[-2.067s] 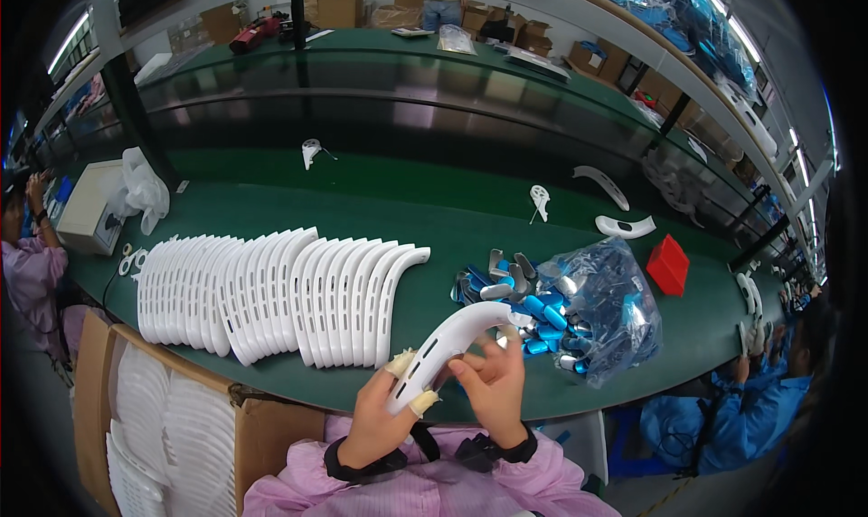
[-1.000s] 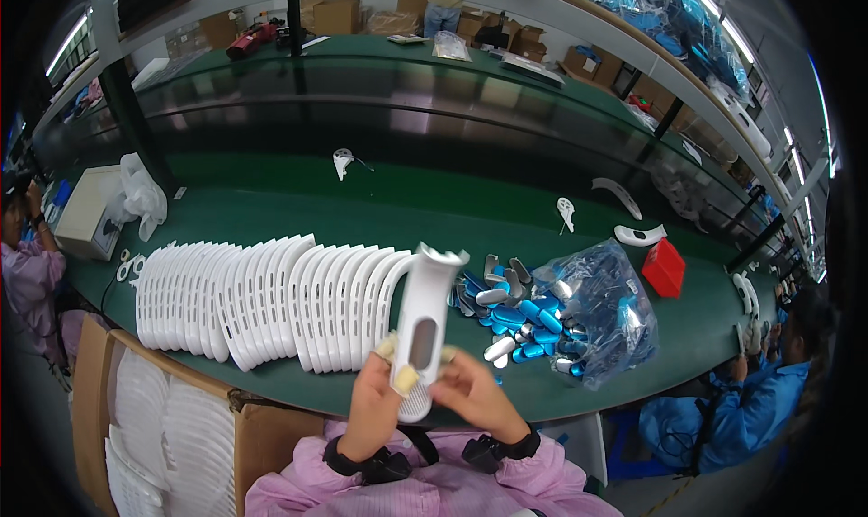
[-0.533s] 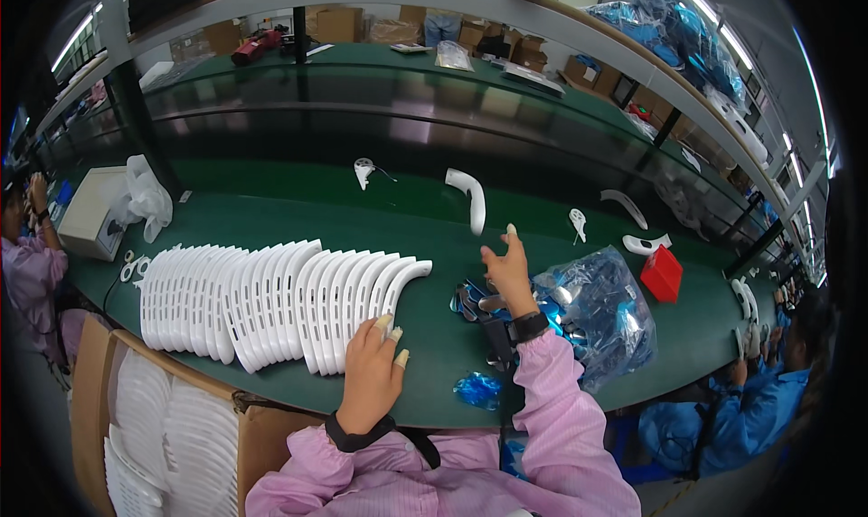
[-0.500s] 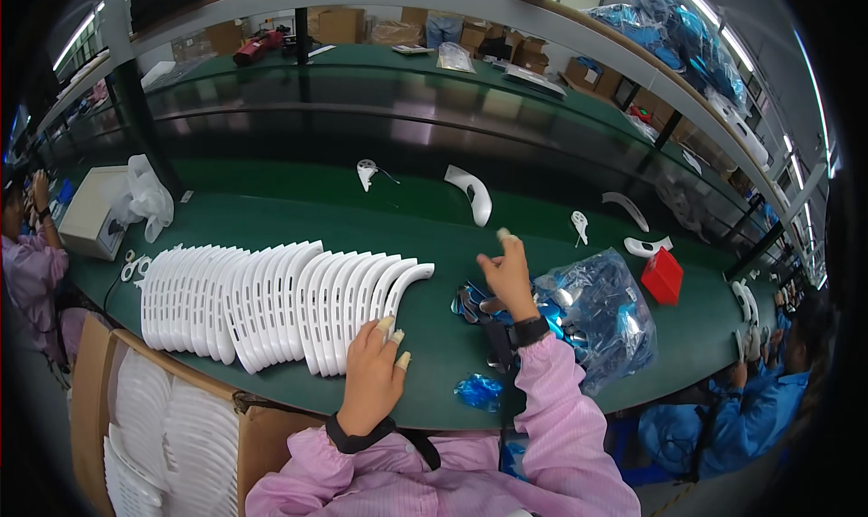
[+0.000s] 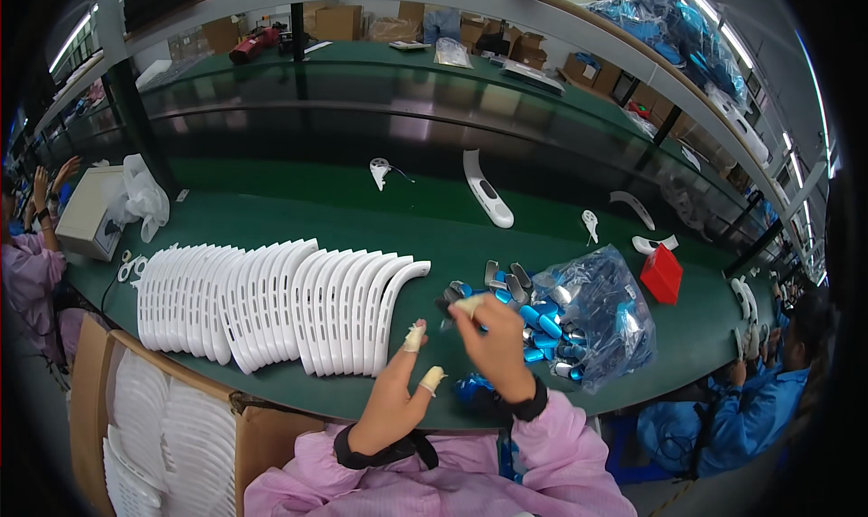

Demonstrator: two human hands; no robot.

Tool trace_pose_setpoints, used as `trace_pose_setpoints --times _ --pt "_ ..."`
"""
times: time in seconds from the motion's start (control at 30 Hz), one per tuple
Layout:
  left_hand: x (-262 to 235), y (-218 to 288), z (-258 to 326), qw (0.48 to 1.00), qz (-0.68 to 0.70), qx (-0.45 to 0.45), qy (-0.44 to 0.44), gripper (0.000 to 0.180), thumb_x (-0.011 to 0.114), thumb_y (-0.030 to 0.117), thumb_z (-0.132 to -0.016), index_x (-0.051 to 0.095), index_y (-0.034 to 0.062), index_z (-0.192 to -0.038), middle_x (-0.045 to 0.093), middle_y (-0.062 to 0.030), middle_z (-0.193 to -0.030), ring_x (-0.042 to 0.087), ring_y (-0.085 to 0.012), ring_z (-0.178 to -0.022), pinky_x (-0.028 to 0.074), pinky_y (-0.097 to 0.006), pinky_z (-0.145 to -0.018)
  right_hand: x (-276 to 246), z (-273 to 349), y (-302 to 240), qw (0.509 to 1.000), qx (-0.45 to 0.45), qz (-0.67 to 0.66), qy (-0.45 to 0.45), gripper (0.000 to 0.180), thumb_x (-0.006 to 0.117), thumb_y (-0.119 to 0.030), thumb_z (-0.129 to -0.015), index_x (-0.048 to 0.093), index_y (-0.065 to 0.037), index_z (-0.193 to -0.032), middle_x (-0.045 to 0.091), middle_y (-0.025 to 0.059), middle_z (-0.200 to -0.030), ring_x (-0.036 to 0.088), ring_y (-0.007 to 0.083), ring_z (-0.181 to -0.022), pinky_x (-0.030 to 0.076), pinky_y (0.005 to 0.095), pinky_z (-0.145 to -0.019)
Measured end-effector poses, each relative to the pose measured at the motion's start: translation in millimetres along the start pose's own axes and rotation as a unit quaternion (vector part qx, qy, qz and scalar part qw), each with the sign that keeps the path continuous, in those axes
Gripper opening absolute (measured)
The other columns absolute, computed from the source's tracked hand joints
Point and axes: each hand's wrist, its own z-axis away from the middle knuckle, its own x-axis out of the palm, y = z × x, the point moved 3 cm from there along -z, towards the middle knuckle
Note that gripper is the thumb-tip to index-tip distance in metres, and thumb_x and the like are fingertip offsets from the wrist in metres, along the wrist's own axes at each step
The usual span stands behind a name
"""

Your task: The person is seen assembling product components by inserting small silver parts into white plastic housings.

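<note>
My left hand (image 5: 395,401) is just off the near right end of a row of curved white slotted plastic parts (image 5: 262,304). Its thumb and index finger, both in pale finger cots, are spread apart with nothing between them. At the near edge of a pile of blue and silver glossy caps (image 5: 545,325), my right hand (image 5: 495,341) is closed in a pinch. A small dark, shiny cap (image 5: 451,297) shows blurred at its fingertips, partly hidden. Below that hand lies a crumpled piece of blue film (image 5: 472,388).
A clear plastic bag (image 5: 606,322) of caps and a red bin (image 5: 661,275) stand right. White parts (image 5: 488,194) lie on the green belt beyond. An open carton (image 5: 95,408) of white parts is at lower left. Co-workers sit at both sides.
My right hand has come back toward me from over the pile and closed. My left hand has shifted right, away from the row. The white parts on the belt have moved right.
</note>
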Motion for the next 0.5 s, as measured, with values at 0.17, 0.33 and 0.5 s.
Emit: trace_pose_setpoints --times 0.17,0.33,0.5 --pt "15.5 -20.2 5.6 0.996 0.068 -0.011 -0.056 0.060 0.054 0.002 -0.088 0.029 -0.0034 -0.142 0.044 -0.0164 -0.138 0.047 -0.0204 -0.123 0.034 -0.033 -0.104 -7.2 36.3 -26.0 0.995 0.037 -0.092 -0.005 0.013 0.074 0.001 -0.073 0.068 0.002 -0.085 0.063 0.0073 -0.075 0.063 0.0143 -0.066 0.048 0.0246 -0.056" --pt "15.8 -10.5 14.2 0.994 0.095 0.016 -0.046 0.051 0.056 0.002 -0.087 0.040 -0.0037 -0.135 0.052 -0.0163 -0.127 0.053 -0.0235 -0.115 0.040 -0.032 -0.099 -10.6 56.9 -25.8 0.961 0.152 -0.224 -0.059 0.009 0.070 0.004 -0.078 0.064 0.004 -0.084 0.060 0.0061 -0.080 0.060 0.0085 -0.069 0.046 0.0202 -0.056" --pt "16.8 -14.9 27.9 0.979 0.196 -0.031 -0.050 0.040 0.059 0.002 -0.087 0.051 -0.0018 -0.126 0.057 -0.0122 -0.113 0.058 -0.0181 -0.098 0.047 -0.027 -0.084 -12.7 66.0 -21.0 0.940 0.174 -0.259 -0.135 0.009 0.069 0.002 -0.080 0.061 0.001 -0.084 0.056 0.0014 -0.076 0.052 0.0031 -0.063 0.040 0.0183 -0.054"
